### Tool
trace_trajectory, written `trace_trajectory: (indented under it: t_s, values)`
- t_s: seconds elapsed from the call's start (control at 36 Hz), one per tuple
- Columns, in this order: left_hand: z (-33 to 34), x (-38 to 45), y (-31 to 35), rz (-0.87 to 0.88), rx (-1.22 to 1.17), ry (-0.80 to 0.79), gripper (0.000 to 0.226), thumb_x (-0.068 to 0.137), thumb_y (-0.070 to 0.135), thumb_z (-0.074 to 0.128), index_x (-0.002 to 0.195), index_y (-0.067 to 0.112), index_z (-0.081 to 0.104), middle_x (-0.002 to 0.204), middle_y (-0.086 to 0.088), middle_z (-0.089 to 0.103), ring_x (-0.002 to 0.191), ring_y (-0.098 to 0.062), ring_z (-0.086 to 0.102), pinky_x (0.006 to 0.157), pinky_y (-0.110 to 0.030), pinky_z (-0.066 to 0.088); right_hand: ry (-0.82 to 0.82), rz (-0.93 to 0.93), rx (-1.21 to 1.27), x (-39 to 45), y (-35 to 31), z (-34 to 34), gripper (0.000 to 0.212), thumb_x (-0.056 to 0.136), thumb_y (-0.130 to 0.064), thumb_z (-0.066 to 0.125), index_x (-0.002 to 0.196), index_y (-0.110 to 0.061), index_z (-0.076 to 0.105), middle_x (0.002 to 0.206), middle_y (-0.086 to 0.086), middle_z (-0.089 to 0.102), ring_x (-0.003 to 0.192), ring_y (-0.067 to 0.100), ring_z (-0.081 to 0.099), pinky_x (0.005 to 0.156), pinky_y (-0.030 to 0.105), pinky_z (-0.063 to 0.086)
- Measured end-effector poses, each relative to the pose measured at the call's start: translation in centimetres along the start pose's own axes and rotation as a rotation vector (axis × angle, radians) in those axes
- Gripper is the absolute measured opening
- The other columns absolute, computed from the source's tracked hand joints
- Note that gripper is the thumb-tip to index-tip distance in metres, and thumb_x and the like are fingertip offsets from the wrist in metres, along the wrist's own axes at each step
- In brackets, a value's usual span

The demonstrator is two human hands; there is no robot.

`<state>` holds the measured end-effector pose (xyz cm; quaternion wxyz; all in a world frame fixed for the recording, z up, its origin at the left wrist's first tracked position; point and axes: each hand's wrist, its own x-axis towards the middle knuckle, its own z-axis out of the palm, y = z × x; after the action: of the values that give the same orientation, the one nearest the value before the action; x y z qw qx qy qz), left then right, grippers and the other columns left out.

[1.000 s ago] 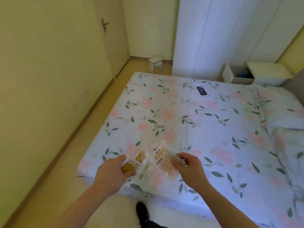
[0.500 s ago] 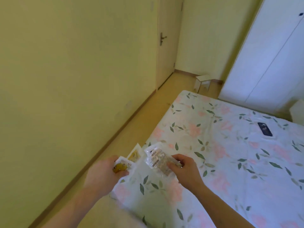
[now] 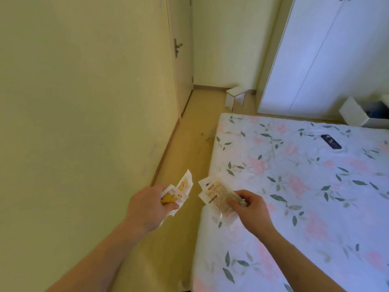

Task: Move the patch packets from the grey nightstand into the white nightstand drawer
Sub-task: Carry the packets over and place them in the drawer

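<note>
Two hands in frame: left hand (image 3: 150, 204) lower centre, right hand (image 3: 251, 209) just right of it. Patch packets: at least two yellow-printed packets (image 3: 181, 189) in the left hand, at least two clear packets (image 3: 214, 191) in the right; exact count unclear where they overlap. One bed (image 3: 294, 197). One phone (image 3: 331, 141), right. One stool (image 3: 236, 98), upper centre. One door (image 3: 182, 60). One open drawer (image 3: 353, 111), right edge. One wardrobe (image 3: 328, 55), two doors.

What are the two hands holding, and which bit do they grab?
The left hand grips small yellow-printed packets by their lower ends. The right hand pinches clear packets by their near edge.
</note>
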<state>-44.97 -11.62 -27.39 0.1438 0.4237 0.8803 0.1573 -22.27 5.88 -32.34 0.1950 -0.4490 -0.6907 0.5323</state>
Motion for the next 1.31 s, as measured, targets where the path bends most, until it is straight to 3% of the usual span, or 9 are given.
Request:
trace_trajectory:
  t_s: [0.25,0.36,0.5,0.56,0.67,0.92,1.11,1.19,1.31]
  values:
    - [-2.4,14.3,1.6,0.211,-0.064,-0.072,0.028,0.077,0.058,0.073,0.089,0.036,0.062,0.074,0.018,0.067,0.065,-0.003,0.063,0.059,-0.029,0.054,0.25,0.051,0.032,6.9,-3.4,-0.2,0.009,0.092,-0.02,0.073,0.092,-0.028,0.078,0.077,-0.016,0.075,0.067,-0.004,0.066,0.056,0.01,0.046]
    - [-2.9,21.1,2.9,0.272,-0.014,-0.084,0.032,0.077,0.059,0.074,0.084,0.033,0.058,0.072,0.014,0.065,0.063,-0.004,0.061,0.055,-0.028,0.049,0.33,0.07,0.073,12.1,-3.7,-0.2,0.011,0.092,-0.023,0.073,0.09,-0.033,0.077,0.081,-0.013,0.076,0.072,0.011,0.069,0.067,0.033,0.056]
    - [-3.4,30.7,4.7,0.329,0.034,-0.128,0.033,0.077,0.062,0.072,0.085,0.032,0.06,0.073,0.016,0.066,0.063,-0.002,0.062,0.052,-0.026,0.047,0.398,0.129,0.133,19.3,-4.3,-0.1,0.009,0.092,-0.025,0.072,0.094,-0.031,0.078,0.087,-0.014,0.078,0.083,0.012,0.074,0.079,0.038,0.061]
    - [-3.7,34.5,5.7,0.342,0.043,-0.149,0.032,0.078,0.06,0.073,0.084,0.031,0.06,0.072,0.016,0.066,0.062,-0.002,0.061,0.05,-0.022,0.043,0.411,0.145,0.14,22.2,-4.8,-0.4,0.01,0.093,-0.024,0.072,0.094,-0.031,0.078,0.087,-0.013,0.078,0.082,0.01,0.074,0.077,0.036,0.061]
    - [-4.3,42.1,7.1,0.37,0.056,-0.134,0.037,0.076,0.065,0.07,0.085,0.03,0.06,0.073,0.014,0.067,0.063,-0.004,0.062,0.057,-0.031,0.054,0.459,0.149,0.143,27.9,-7.1,-1.9,0.01,0.093,-0.022,0.072,0.092,-0.029,0.079,0.084,-0.012,0.077,0.074,0.002,0.07,0.059,0.011,0.05]
    - [-6.2,57.6,10.8,0.466,0.035,-0.123,0.034,0.077,0.062,0.073,0.09,0.033,0.062,0.075,0.017,0.067,0.064,-0.002,0.062,0.055,-0.027,0.051,0.563,0.153,0.127,41.3,-12.0,-4.9,0.009,0.094,-0.024,0.071,0.092,-0.03,0.077,0.081,-0.013,0.075,0.065,-0.006,0.065,0.052,0.008,0.044]
    - [-7.6,71.5,12.2,0.569,0.023,-0.119,0.033,0.077,0.061,0.074,0.092,0.033,0.063,0.075,0.018,0.066,0.064,-0.002,0.062,0.051,-0.025,0.049,0.652,0.159,0.124,53.9,-14.4,-4.6,0.01,0.094,-0.028,0.07,0.091,-0.035,0.077,0.081,-0.013,0.075,0.052,-0.002,0.057,0.054,0.021,0.043]
    - [-8.8,77.8,12.7,0.604,0.017,-0.138,0.033,0.077,0.06,0.074,0.093,0.034,0.064,0.075,0.019,0.067,0.063,-0.002,0.063,0.05,-0.023,0.048,0.691,0.157,0.136,58.9,-16.2,-4.3,0.013,0.093,-0.027,0.071,0.09,-0.038,0.076,0.085,-0.019,0.076,0.064,-0.001,0.067,0.061,0.023,0.05]
    - [-10.6,85.9,14.8,0.684,0.042,-0.167,0.033,0.077,0.061,0.075,0.089,0.033,0.062,0.073,0.019,0.066,0.062,0.0,0.063,0.048,-0.02,0.043,0.737,0.156,0.136,64.7,-18.4,-4.8,0.014,0.094,-0.022,0.069,0.094,-0.033,0.077,0.081,-0.022,0.075,0.073,-0.004,0.069,0.057,0.01,0.048]
